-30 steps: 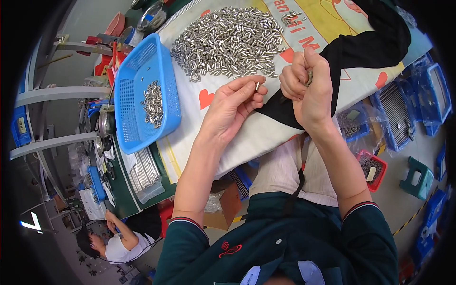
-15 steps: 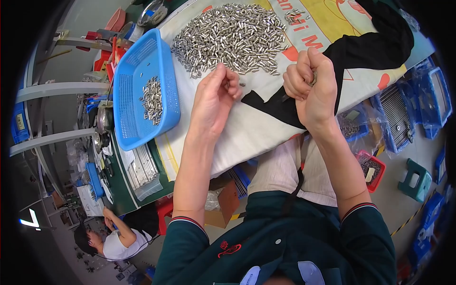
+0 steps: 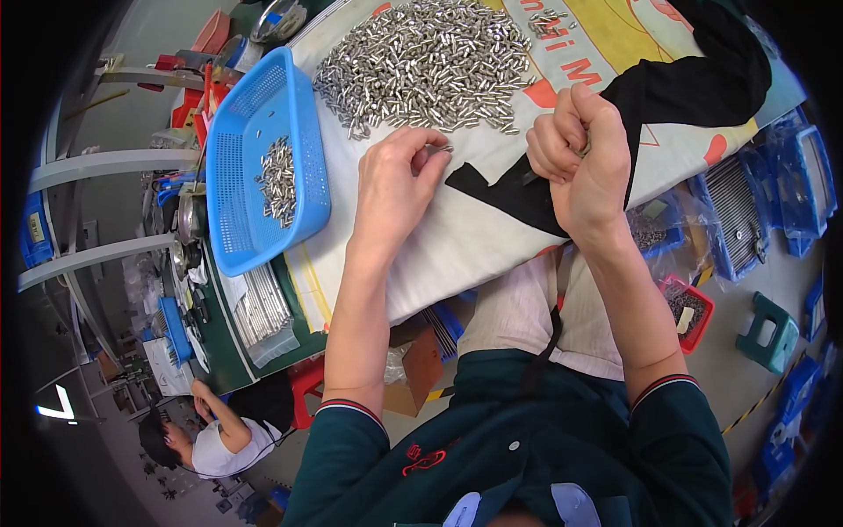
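A large heap of small silver metal pins (image 3: 430,66) lies on a white printed cloth (image 3: 457,237) over the table. My left hand (image 3: 395,189) pinches one small metal pin (image 3: 436,149) at its fingertips, just below the heap. My right hand (image 3: 584,162) is closed in a fist around a thin dark tool (image 3: 531,177), over a black patch of the cloth. A blue plastic basket (image 3: 263,158) to the left holds a small pile of the same pins (image 3: 279,180).
Blue trays of metal parts (image 3: 746,211) and a red bin (image 3: 685,307) stand on the floor at right, near a green stool (image 3: 768,332). Trays, tools and metal rails crowd the left side. Another person (image 3: 206,439) sits at lower left.
My left hand has gone from beside the right hand up to the heap's edge and now holds a pin. My right fist has barely moved.
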The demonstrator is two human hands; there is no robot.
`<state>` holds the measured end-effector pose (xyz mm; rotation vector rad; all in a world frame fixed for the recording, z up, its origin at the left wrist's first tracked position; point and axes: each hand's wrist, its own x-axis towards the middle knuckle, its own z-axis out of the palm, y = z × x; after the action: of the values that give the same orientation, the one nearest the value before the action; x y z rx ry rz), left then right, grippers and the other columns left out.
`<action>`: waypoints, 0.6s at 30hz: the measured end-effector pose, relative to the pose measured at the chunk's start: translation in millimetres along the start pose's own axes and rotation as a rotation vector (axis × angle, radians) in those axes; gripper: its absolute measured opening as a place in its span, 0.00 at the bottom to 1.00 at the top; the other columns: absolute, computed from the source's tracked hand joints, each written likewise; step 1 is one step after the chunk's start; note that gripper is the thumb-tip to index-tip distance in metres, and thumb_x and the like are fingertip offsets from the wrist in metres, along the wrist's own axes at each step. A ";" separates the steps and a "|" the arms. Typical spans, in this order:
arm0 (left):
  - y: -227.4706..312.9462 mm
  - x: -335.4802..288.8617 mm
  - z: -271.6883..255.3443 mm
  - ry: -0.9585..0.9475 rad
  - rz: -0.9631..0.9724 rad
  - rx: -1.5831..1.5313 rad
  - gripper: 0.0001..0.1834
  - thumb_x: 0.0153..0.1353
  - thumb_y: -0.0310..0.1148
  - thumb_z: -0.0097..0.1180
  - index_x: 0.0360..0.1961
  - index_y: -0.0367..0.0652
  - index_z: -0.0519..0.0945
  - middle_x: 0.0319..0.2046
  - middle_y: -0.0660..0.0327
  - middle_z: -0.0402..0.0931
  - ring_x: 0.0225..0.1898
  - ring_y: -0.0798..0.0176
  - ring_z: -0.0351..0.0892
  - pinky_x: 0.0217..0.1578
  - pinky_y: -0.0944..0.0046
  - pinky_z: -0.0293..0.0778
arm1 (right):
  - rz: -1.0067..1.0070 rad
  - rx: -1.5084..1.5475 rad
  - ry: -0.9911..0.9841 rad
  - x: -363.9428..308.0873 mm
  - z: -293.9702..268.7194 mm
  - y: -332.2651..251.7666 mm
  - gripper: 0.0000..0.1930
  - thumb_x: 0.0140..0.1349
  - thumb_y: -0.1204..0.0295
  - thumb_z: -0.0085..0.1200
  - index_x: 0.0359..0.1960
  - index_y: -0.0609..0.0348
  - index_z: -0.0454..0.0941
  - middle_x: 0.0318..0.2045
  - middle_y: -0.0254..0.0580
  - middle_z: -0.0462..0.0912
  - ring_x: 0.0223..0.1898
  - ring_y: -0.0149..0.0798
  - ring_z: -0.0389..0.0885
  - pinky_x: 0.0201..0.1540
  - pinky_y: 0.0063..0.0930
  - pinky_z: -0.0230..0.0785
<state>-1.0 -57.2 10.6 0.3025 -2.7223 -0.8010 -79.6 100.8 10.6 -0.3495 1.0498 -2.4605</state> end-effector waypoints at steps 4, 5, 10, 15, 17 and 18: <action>3.1 0.0 -2.6 -0.031 -0.027 0.046 0.06 0.43 0.24 0.57 0.26 0.36 0.76 0.18 0.57 0.70 0.19 0.61 0.69 0.23 0.64 0.66 | -0.007 -0.007 0.003 -0.6 0.7 0.4 0.20 0.62 0.63 0.33 0.12 0.51 0.50 0.05 0.26 0.49 0.09 0.22 0.43 0.13 0.19 0.36; 3.2 -0.2 -2.2 -0.016 -0.011 0.034 0.06 0.43 0.24 0.56 0.25 0.36 0.76 0.17 0.57 0.70 0.18 0.61 0.68 0.23 0.64 0.66 | -0.006 -0.007 0.002 -0.9 1.6 0.3 0.20 0.62 0.63 0.33 0.12 0.51 0.50 0.05 0.26 0.49 0.09 0.22 0.43 0.13 0.19 0.36; 5.2 -2.2 8.2 0.014 -0.009 0.059 0.04 0.42 0.24 0.56 0.22 0.36 0.76 0.13 0.59 0.68 0.14 0.63 0.67 0.20 0.64 0.64 | -0.006 -0.011 0.007 -0.6 0.3 1.7 0.20 0.62 0.62 0.32 0.12 0.51 0.50 0.05 0.26 0.49 0.09 0.22 0.42 0.12 0.19 0.36; 31.1 -11.2 15.8 -0.048 -0.015 -0.225 0.03 0.41 0.23 0.54 0.19 0.35 0.74 0.08 0.63 0.62 0.10 0.70 0.61 0.15 0.69 0.61 | -0.022 -0.004 0.035 -3.1 1.6 1.5 0.21 0.62 0.57 0.29 0.11 0.51 0.51 0.05 0.26 0.49 0.09 0.22 0.41 0.12 0.19 0.36; 35.1 -16.8 24.1 -0.116 0.023 -0.226 0.02 0.41 0.23 0.54 0.19 0.35 0.74 0.08 0.63 0.63 0.10 0.69 0.62 0.15 0.69 0.61 | -0.046 -0.038 0.014 -4.1 2.6 3.6 0.22 0.61 0.56 0.28 0.11 0.52 0.51 0.05 0.27 0.50 0.09 0.22 0.41 0.12 0.19 0.36; 35.7 -17.6 29.0 -0.123 0.043 -0.190 0.03 0.41 0.23 0.55 0.19 0.35 0.75 0.08 0.62 0.64 0.10 0.68 0.63 0.15 0.68 0.62 | -0.049 -0.050 0.019 -4.0 2.0 2.4 0.22 0.61 0.56 0.26 0.11 0.52 0.51 0.05 0.27 0.50 0.10 0.23 0.42 0.13 0.19 0.36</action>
<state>1.7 -8.6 3.4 0.1570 -2.7267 -1.0898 -74.6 100.0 10.0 -0.3722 1.1249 -2.4891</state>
